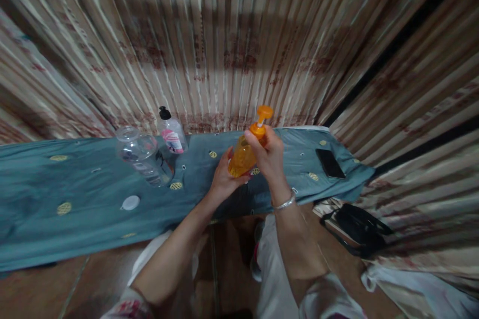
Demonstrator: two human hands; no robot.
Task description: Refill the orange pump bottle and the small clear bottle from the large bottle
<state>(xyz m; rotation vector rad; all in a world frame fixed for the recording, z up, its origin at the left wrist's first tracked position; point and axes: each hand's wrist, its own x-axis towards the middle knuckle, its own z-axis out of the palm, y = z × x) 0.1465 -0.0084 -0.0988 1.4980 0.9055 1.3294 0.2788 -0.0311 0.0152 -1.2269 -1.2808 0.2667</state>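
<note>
Tilted over the cloth-covered table, an orange pump bottle (242,157) is held between both my hands. My left hand (225,175) cups it around its lower part. Up at the collar, my right hand (270,152) has its thumb and fingers around the orange pump top (259,129), whose head points up. To the left stands a large clear plastic jar (144,157) with its wide mouth uncovered. Just behind it is a clear pump bottle (172,133) with a black top and a pink label. A round white lid (130,203) lies in front of the jar.
The table wears a teal cloth (93,224) with yellow patterns. A black phone (330,163) lies at its right end. Pleated curtains (224,50) hang close behind and on the right. On the tiled floor at the right sits a black bag (357,229).
</note>
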